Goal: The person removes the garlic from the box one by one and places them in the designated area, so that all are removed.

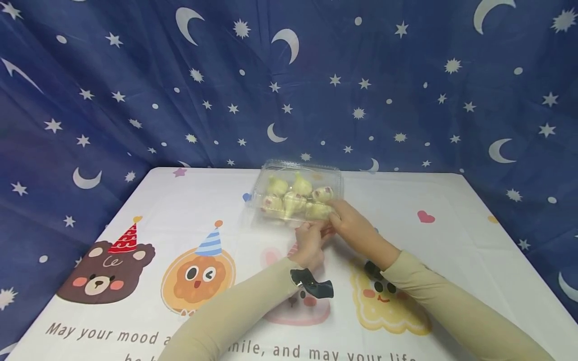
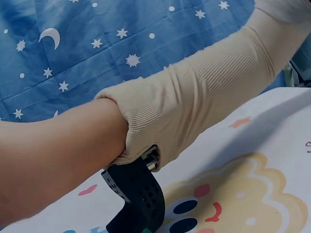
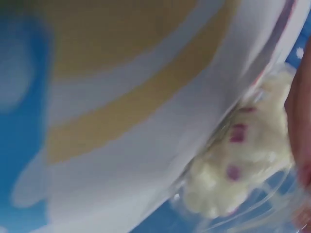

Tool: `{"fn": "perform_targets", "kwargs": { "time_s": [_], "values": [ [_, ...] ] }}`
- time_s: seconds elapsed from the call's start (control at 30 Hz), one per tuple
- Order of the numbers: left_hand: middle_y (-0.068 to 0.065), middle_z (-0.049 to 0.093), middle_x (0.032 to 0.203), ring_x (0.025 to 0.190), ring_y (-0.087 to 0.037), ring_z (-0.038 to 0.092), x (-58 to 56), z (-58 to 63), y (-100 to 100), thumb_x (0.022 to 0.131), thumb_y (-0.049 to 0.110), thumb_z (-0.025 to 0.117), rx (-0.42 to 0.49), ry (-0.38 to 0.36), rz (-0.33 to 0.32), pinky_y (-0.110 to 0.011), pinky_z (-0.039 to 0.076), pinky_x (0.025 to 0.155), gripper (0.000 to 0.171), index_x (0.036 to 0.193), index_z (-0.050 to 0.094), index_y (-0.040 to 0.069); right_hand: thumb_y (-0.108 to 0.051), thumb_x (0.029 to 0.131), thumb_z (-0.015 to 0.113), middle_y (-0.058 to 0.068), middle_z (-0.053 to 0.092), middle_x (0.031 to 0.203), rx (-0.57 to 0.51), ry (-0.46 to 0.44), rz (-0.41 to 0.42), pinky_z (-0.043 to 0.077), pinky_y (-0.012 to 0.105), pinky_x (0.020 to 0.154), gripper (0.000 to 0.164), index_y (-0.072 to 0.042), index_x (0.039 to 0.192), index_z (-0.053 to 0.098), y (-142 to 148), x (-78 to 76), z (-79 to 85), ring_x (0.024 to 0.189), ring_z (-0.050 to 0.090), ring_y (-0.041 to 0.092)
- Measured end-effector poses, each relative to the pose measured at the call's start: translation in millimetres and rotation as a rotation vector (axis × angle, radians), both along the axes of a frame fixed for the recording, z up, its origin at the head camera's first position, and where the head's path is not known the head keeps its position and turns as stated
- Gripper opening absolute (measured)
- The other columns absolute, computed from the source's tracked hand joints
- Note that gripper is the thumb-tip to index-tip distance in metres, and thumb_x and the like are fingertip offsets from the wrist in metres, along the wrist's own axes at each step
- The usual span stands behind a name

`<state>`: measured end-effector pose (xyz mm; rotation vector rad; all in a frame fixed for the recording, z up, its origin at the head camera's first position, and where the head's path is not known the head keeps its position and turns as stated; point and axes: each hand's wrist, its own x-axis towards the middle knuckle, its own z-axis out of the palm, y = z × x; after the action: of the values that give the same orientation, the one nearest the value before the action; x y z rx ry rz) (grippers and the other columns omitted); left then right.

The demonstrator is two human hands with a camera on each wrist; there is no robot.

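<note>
A clear plastic clamshell box [image 1: 289, 171] stands on the table with several pale yellow, garlic-like bulbs [image 1: 294, 203] inside, some with purple patches. At its front right corner my right hand [image 1: 354, 225] grips the rim with thumb and fingers. Just beside it, my left hand [image 1: 311, 244] pinches the front edge near the same corner; its fingertips are partly hidden. A bulb [image 3: 248, 150] shows through the plastic in the right wrist view, with part of a hand [image 3: 301, 131] at the right border. The left wrist view shows mainly a sleeved forearm [image 2: 184, 107], not the box.
A white tablecloth [image 1: 379, 195] printed with cartoon figures covers the table. Behind the table's far edge hangs a dark blue curtain [image 1: 316, 100] with moons and stars. A black wrist mount [image 1: 313, 285] hangs from the left sleeve; another black mount [image 2: 141, 194] shows in the left wrist view.
</note>
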<state>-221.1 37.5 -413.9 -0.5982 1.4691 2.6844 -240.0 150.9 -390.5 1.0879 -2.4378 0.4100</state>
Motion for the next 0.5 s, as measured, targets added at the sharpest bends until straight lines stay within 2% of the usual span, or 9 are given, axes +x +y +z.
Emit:
{"fn": "perform_targets", "kwargs": {
  "time_s": [0.03,0.1,0.13,0.2,0.3,0.5],
  "values": [
    [-0.003,0.067,0.069,0.065,-0.010,0.065,0.0,-0.7,0.4,0.084,-0.003,0.056,-0.006,0.000,0.005,-0.028,0.059,0.073,0.006,0.090,0.058,-0.003,0.014,0.079,0.050,0.023,0.056,0.116,0.048,0.056,0.001,0.047,0.038,0.097,0.018,0.008,0.095,0.053,-1.2,0.8,-0.3,0.108,0.055,0.034],
    [-0.002,0.067,0.069,0.065,-0.010,0.065,0.0,-1.2,1.5,0.083,-0.003,0.056,-0.017,-0.005,0.014,-0.027,0.058,0.071,0.006,0.086,0.058,0.001,0.021,0.069,0.054,0.026,0.054,0.113,0.156,0.246,0.030,0.049,0.040,0.096,0.022,0.007,0.086,0.049,-2.6,2.0,-0.5,0.105,0.055,0.036],
    [-0.001,0.067,0.068,0.065,-0.010,0.064,-0.5,-1.6,1.6,0.082,-0.003,0.056,-0.021,-0.004,0.021,-0.026,0.058,0.069,0.007,0.084,0.058,0.003,0.021,0.066,0.056,0.025,0.054,0.112,0.172,0.276,0.022,0.049,0.040,0.095,0.026,0.006,0.086,0.048,-3.8,2.4,-0.4,0.103,0.054,0.035],
    [-0.001,0.065,0.067,0.064,-0.010,0.064,-1.1,-1.9,1.9,0.079,-0.005,0.056,-0.027,-0.008,0.033,-0.025,0.057,0.066,0.011,0.080,0.056,0.005,0.022,0.063,0.059,0.024,0.053,0.111,0.188,0.305,0.012,0.048,0.039,0.094,0.030,0.005,0.084,0.047,-5.9,2.9,-0.1,0.101,0.053,0.034],
    [-0.001,0.064,0.064,0.062,-0.010,0.063,-1.2,-1.9,1.8,0.077,-0.007,0.056,-0.034,-0.016,0.043,-0.024,0.056,0.064,0.013,0.077,0.056,0.006,0.022,0.062,0.060,0.024,0.054,0.109,0.183,0.290,0.001,0.049,0.040,0.093,0.029,0.006,0.083,0.048,-7.9,2.9,-0.2,0.100,0.054,0.034],
    [-0.004,0.066,0.066,0.063,-0.011,0.065,-0.5,-1.5,1.3,0.078,-0.007,0.058,-0.042,-0.017,0.044,-0.029,0.060,0.069,0.010,0.085,0.057,-0.001,0.019,0.063,0.064,0.025,0.058,0.104,0.104,0.294,-0.008,0.051,0.039,0.094,0.024,0.008,0.079,0.051,-7.8,-2.2,-3.3,0.099,0.059,0.036]
  ]
}}
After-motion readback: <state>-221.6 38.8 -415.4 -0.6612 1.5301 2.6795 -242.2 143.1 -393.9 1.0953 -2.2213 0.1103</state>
